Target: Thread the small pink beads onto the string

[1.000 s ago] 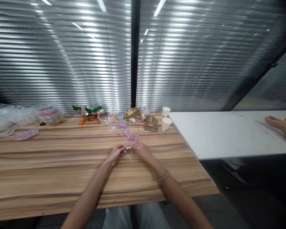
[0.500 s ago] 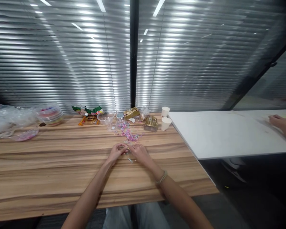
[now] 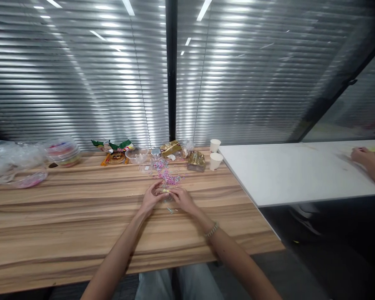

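Observation:
My left hand (image 3: 151,196) and my right hand (image 3: 182,198) meet over the wooden table, just in front of a pile of small pink, purple and pale beads (image 3: 169,178). A tiny yellow piece (image 3: 166,191) is pinched between the fingertips of both hands; its exact kind is too small to make out. My left index finger is raised and curved above the thumb. My right fingers are bent together at the piece. Several small bluish bits (image 3: 170,210) lie on the wood below my hands, near the right wrist's beaded bracelet (image 3: 211,230).
Two paper cups (image 3: 216,161) stand right of gold wrappers (image 3: 196,161). A clear bowl (image 3: 136,156) and green snack packets (image 3: 121,146) line the back. Stacked tubs (image 3: 62,152) and plastic bags (image 3: 15,156) are at left. Another person's hand (image 3: 362,157) is over the white table (image 3: 284,175).
My left fingers have lifted and spread apart from the thumb, so the yellow piece shows more. The view has shifted slightly to the right.

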